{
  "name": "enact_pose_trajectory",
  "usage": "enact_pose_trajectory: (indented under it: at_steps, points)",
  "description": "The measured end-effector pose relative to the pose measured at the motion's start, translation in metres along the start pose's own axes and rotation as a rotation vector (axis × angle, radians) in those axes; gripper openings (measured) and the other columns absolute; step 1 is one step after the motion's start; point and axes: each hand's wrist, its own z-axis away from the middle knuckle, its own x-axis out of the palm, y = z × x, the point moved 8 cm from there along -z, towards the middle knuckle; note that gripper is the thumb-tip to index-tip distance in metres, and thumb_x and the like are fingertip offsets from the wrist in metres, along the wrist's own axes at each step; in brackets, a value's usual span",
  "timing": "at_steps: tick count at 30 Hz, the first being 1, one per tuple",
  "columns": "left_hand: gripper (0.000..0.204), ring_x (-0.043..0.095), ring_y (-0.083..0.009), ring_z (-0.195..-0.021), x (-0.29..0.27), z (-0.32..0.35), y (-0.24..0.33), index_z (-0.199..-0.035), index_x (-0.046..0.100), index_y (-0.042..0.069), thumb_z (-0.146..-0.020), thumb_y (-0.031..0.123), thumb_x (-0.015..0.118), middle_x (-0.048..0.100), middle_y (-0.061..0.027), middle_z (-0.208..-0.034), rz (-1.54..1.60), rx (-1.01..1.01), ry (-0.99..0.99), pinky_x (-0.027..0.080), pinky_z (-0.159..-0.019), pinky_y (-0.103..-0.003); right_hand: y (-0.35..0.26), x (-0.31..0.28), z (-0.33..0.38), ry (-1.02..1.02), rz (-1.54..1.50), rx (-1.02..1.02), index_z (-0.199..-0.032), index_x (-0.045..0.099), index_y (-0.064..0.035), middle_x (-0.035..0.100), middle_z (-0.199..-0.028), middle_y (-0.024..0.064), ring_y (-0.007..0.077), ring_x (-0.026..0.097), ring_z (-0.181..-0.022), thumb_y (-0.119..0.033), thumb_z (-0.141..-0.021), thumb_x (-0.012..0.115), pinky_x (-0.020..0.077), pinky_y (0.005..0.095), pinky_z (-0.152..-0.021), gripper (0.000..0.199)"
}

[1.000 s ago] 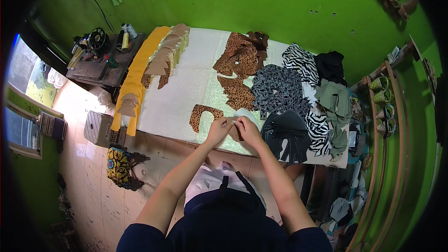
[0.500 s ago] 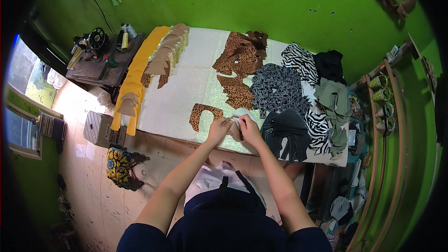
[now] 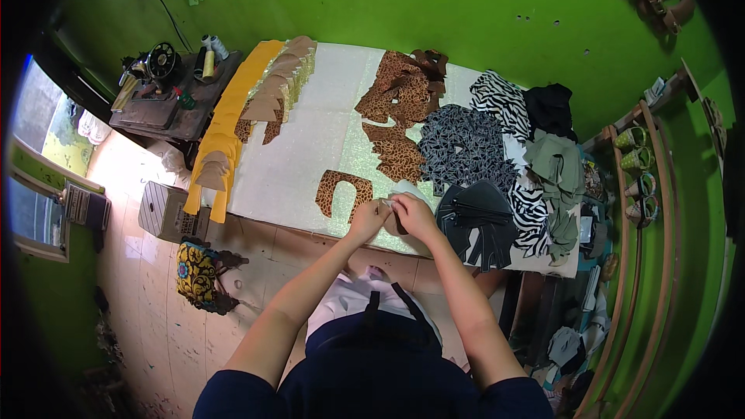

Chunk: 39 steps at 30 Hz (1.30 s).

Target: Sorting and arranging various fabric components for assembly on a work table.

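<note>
Brown material, one small piece [image 3: 395, 225], sits between the left hand [image 3: 368, 221] and the right hand [image 3: 414, 216] I watch remotely, both sets of fingers pinched closed on it (a pale bit at the tips is too small for me to identify) near the pale tabletop's [image 3: 287, 163] front edge, between a leopard-print cutout [image 3: 327, 192] and dark pieces [image 3: 477, 213]

Looks like a sewing workshop, given the sewing machine [image 3: 161, 62], thread [image 3: 209, 67], cut pieces [image 3: 396, 151] and racked shoes [image 3: 636, 160].
</note>
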Motion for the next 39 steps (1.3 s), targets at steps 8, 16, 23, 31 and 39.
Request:
enact_pose_trajectory:
  at_steps: [8, 16, 23, 31, 39]
  points:
    - [0.028, 0.06, -0.0286, -0.068, -0.001, -0.001, 0.008, -0.082, 0.059, -0.001, -0.077, 0.026, 0.058, 0.06, -0.0188, -0.073, -0.074, 0.017, -0.036, 0.046, -0.063, -0.036, 0.0, -0.002, -0.006, -0.142, 0.158, -0.084, -0.096, 0.058, -0.0057, 0.059, -0.091, 0.0114, 0.0315, 0.057, -0.082, -0.019, -0.083, 0.05, 0.0451, 0.0369, -0.071, 0.02]
    - [0.027, 0.058, -0.0313, -0.074, -0.009, -0.006, -0.012, -0.094, 0.057, -0.001, -0.077, 0.02, 0.056, 0.06, -0.0168, -0.079, 0.131, -0.015, 0.05, 0.045, -0.069, -0.036, 0.013, 0.01, 0.004, -0.378, 0.237, 0.158, -0.099, 0.054, -0.0015, 0.06, -0.089, 0.0221, 0.0355, 0.059, -0.083, -0.032, -0.075, 0.06, 0.0457, 0.0405, -0.071, 0.039]
    - [0.035, 0.047, -0.0232, -0.101, -0.002, 0.032, 0.045, -0.107, 0.053, 0.003, -0.077, 0.021, 0.057, 0.051, -0.0108, -0.103, -0.581, 0.556, 0.3, 0.037, -0.087, -0.037, 0.036, 0.005, 0.014, -0.104, -0.046, 0.341, -0.089, 0.057, 0.003, 0.06, -0.083, 0.0245, 0.0378, 0.058, -0.08, -0.026, -0.076, 0.059, 0.0458, 0.0388, -0.07, 0.032]
    - [0.033, 0.049, -0.0189, -0.099, 0.029, 0.052, 0.032, -0.108, 0.053, 0.006, -0.077, 0.019, 0.053, 0.053, -0.0056, -0.1, -0.816, 0.726, 0.094, 0.036, -0.087, -0.035, 0.065, 0.008, 0.02, -0.046, 0.083, 0.328, -0.084, 0.058, 0.0022, 0.061, -0.079, 0.0207, 0.0342, 0.059, -0.072, -0.028, -0.076, 0.059, 0.0447, 0.0384, -0.064, 0.031]
    - [0.037, 0.049, -0.0177, -0.094, 0.035, 0.048, 0.032, -0.111, 0.051, 0.008, -0.077, 0.022, 0.053, 0.051, -0.0042, -0.092, -0.915, 0.687, -0.043, 0.035, -0.088, -0.035, 0.043, -0.001, 0.009, -0.125, 0.367, 0.297, -0.084, 0.057, 0.0002, 0.06, -0.081, 0.0212, 0.0365, 0.058, -0.078, -0.026, -0.078, 0.057, 0.0455, 0.0433, -0.067, 0.027]
